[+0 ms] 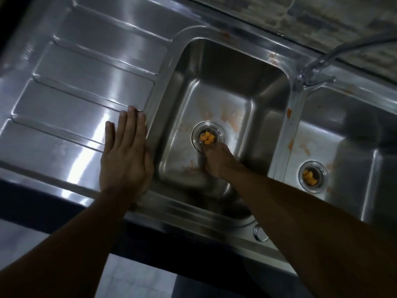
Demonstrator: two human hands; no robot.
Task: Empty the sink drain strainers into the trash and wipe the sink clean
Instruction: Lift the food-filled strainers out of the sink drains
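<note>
Drainboard [86,87] on the far left is taking your left hand [125,155], which is lying flat with the fingers straight and together, holding nothing, right beside the rim of the left basin [214,67].

In that basin the strainer [196,134] is sitting in its drain, loaded with orange food scraps [207,138]. Your right hand [219,162] is reaching down to its near edge, fingertips touching or just meeting the rim. From this angle you are hiding your own fingers, so I cannot tell whether they are pinching the strainer or only arriving at it. Orange stains [231,117] are spreading across the basin floor around the drain.

Further right, the second strainer [322,168] is waiting in the right basin [354,130], also full of orange scraps, with more smears running down the divider. The tap [315,76] is standing behind, between the two basins.

By my reading you are only starting: neither strainer is out, nothing is emptied, and no wiping is showing on the steel. Both lifts, both trips to the trash and the whole wipe-down are lying ahead. No trash bin or cloth is appearing in view.
</note>
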